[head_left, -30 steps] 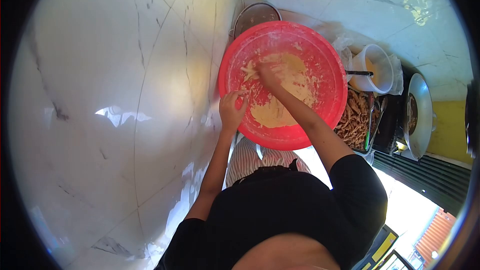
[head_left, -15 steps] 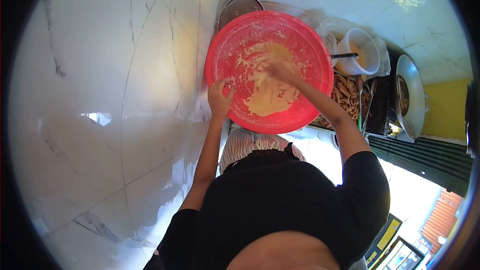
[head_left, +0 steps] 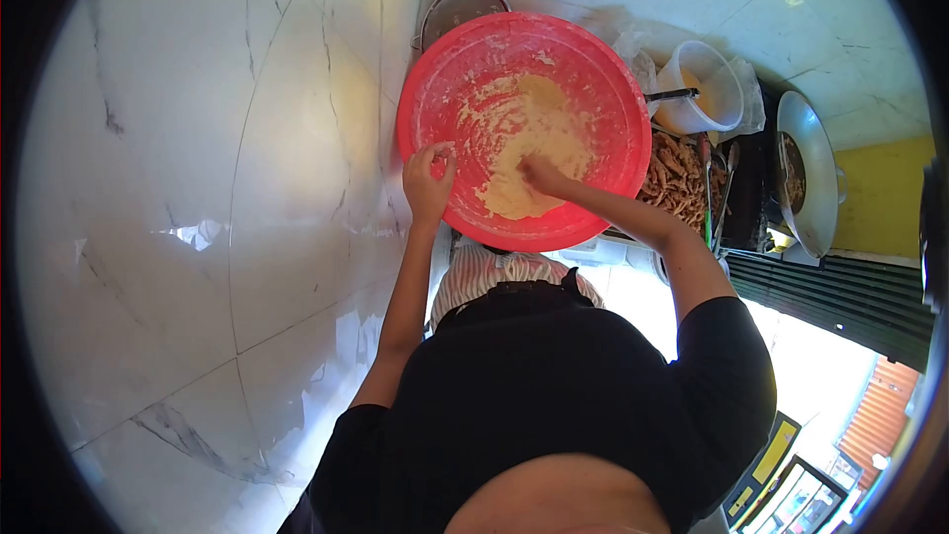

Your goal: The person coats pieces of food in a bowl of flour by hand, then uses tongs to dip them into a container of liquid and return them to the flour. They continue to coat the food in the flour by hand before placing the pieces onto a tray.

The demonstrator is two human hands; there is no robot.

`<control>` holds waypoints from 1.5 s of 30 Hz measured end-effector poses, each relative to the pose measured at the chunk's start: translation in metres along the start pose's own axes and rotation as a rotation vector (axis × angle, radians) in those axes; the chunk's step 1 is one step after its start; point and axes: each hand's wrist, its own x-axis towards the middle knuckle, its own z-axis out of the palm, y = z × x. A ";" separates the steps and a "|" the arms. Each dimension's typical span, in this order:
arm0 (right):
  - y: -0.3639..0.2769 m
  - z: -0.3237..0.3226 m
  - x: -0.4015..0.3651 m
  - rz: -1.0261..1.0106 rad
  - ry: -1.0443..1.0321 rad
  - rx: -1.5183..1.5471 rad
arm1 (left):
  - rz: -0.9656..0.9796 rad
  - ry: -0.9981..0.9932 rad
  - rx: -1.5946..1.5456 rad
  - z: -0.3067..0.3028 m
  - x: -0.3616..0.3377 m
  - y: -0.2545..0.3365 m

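A large red plastic basin [head_left: 613, 153] holds a pale yellow, floury powder [head_left: 554, 138] with crumbly streaks, and more of it coats the inner wall. My right hand [head_left: 541, 176] is down in the powder near the middle, its fingers curled and their tips hidden. At the left rim, my left hand [head_left: 428, 185] rests with bent fingers and thumb over the edge, some pale powder on the fingertips.
A round sieve-like rim [head_left: 463, 5] shows behind the basin. To the right are a clear plastic tub [head_left: 714, 89], brown fried-looking pieces [head_left: 674, 183], tongs or utensils [head_left: 709, 178] and a metal wok [head_left: 816, 188]. A tiled wall [head_left: 198, 188] stands close on the left.
My right hand has moved down and toward me through the powder, its blur gone and its fingers curled. My left hand stays at the rim. The whole view has shifted slightly.
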 end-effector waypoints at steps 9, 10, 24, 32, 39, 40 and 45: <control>-0.058 0.016 -0.005 0.296 -0.320 0.066 | -0.035 0.011 -0.011 0.002 -0.001 -0.002; -0.066 0.013 -0.005 0.249 -0.422 -0.017 | -0.033 0.012 -0.010 0.002 -0.001 -0.002; -0.058 -0.038 0.025 0.465 -0.560 0.427 | -0.006 0.016 -0.032 0.000 -0.002 -0.001; -0.034 0.019 0.047 -0.094 -0.159 0.018 | -0.003 0.007 -0.019 0.002 -0.001 -0.002; -0.068 0.041 0.003 -0.123 -0.327 -0.146 | -0.017 0.016 -0.006 0.003 -0.002 -0.004; -0.075 0.032 0.004 -0.027 -0.502 -0.226 | -0.017 0.014 -0.006 0.002 -0.001 -0.002; -0.094 -0.006 0.008 0.290 -0.921 -0.154 | -0.022 0.023 0.003 0.002 -0.002 0.003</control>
